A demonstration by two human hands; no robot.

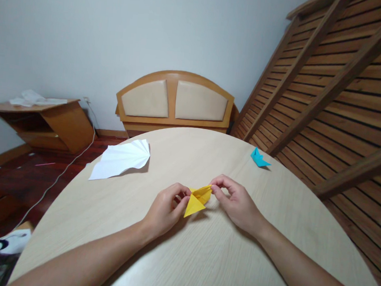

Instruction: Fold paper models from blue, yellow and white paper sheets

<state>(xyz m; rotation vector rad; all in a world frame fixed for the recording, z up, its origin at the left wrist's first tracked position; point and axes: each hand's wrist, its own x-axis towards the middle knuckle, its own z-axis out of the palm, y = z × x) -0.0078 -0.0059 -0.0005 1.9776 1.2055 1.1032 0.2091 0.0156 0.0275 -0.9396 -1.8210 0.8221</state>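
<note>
I'm watching the left grip (167, 206) pinching one end of a folded yellow paper (196, 204) while the right grip (236, 203) is pinching the other end. The paper is sitting between them over the middle of the counter (189, 154); I can't tell whether its lower tip is touching the surface. To my eye, uneven pulling could be tearing it along a crease, a slackening pinch could be letting the folds spring open, and too hard a squeeze could be crumpling it.

The counter, pale and curved at its far edge, is carrying a creased white sheet (118, 160) on the left and a small blue folded paper (259, 159) near the far right edge, both lying apart from the grips. Beyond it a padded headboard (172, 101) is standing before the pale wall (138, 21). A slatted wooden panel (332, 102) is looming on the right; on the left, a low cabinet (66, 126) is bearing loose papers (33, 97), and a cable (59, 176) is trailing over the dark red floor (39, 178).
</note>
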